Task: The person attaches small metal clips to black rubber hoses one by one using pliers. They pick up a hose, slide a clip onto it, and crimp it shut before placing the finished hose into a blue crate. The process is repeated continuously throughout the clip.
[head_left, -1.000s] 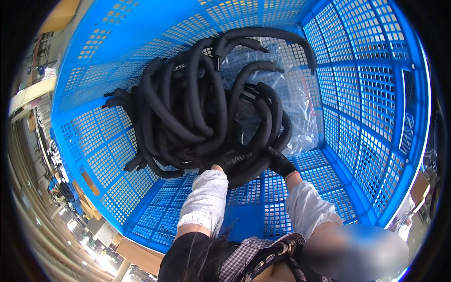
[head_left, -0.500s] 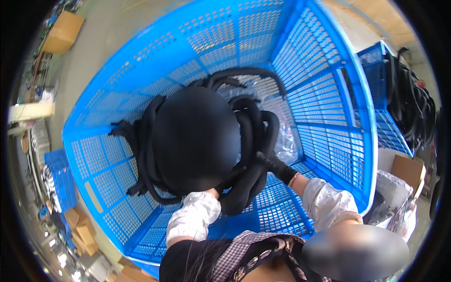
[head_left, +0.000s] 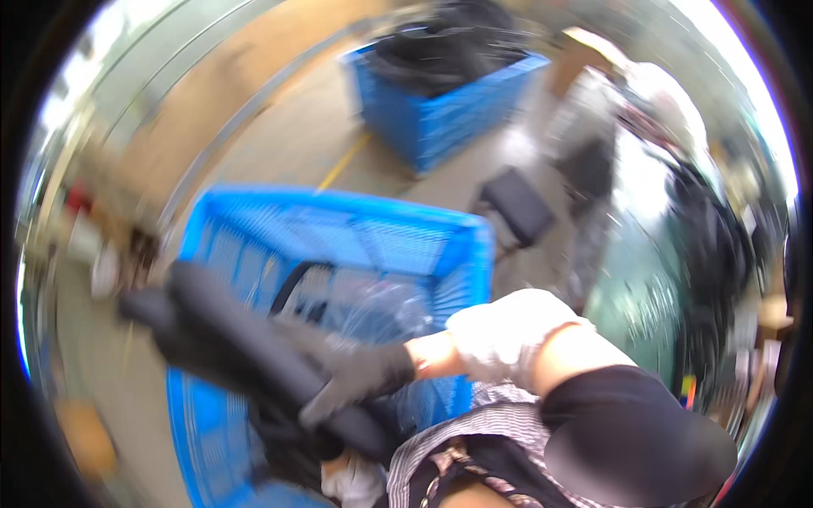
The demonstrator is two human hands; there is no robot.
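Note:
A bundle of thick black foam tubes [head_left: 246, 339] is lifted to the rim of the blue crate [head_left: 339, 203], its ends pointing to the left. My right hand [head_left: 360, 372], in a dark grey glove, wraps over the tubes from above. Below them shows the pale sleeve [head_left: 354, 483] of my left arm; the left hand itself is hidden by the bundle. Inside the crate lie clear plastic wrapping [head_left: 373, 305] and one curved dark tube [head_left: 296, 284]. Motion blurs the picture.
Beyond the crate stands another blue crate [head_left: 423, 127] heaped with black material. A dark stool [head_left: 518, 207] is to the right, beside a green-topped table [head_left: 639, 271] with black items at its far side. A brown box [head_left: 584, 59] stands at the back.
The tubes have come up out of the crate in my hands. My view has turned to the right, bringing the second crate, stool and table into sight.

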